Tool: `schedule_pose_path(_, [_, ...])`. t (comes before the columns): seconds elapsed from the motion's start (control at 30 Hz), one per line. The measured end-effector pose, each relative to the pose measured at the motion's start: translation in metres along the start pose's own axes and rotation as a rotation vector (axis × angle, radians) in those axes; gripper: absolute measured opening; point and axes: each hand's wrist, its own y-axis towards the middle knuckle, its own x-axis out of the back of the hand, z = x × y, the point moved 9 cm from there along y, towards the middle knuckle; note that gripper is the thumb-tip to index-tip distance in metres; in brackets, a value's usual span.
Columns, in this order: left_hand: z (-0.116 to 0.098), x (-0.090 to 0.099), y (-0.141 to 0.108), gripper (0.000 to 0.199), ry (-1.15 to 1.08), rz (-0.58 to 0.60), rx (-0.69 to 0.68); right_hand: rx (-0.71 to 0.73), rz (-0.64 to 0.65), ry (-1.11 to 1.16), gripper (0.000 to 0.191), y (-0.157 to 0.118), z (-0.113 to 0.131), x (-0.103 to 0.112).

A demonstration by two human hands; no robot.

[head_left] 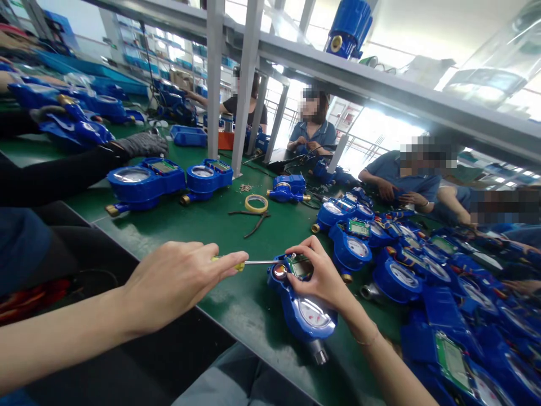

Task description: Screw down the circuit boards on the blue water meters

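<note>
My left hand (177, 282) is wrapped round the yellow handle of a screwdriver (262, 262), whose metal shaft points right. The shaft's tip reaches the upper left part of a blue meter (291, 310), near its circuit board. With thumb and fingers, my right hand (315, 268) grips the top of that meter around the green board with a small display (301, 266). The meter's round dial (313, 313) faces up, and a metal pipe end points toward me. The exact spot under the tip is too small to make out.
Many blue meters (401, 276) crowd the right side of the green table (203, 225). Yellow tape (256, 203), black tweezers-like strips (257, 223) and small screws (245, 188) lie beyond my hands. Two meters (146, 183) stand left, near another person's gloved hand (146, 144). Metal posts (245, 96) rise behind.
</note>
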Motion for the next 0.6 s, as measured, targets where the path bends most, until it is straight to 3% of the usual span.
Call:
schedule_pose_path(0.33, [-0.005, 0.004, 0.008, 0.033, -0.006, -0.067, -0.018, -0.026, -0.059, 0.066, 0.04, -0.003, -0.007, 0.003])
schedule_pose_path(0.6, [-0.016, 0.026, 0.016, 0.033, 0.088, -0.043, -0.086, 0.003, -0.093, 0.027, 0.042, -0.007, -0.005, 0.007])
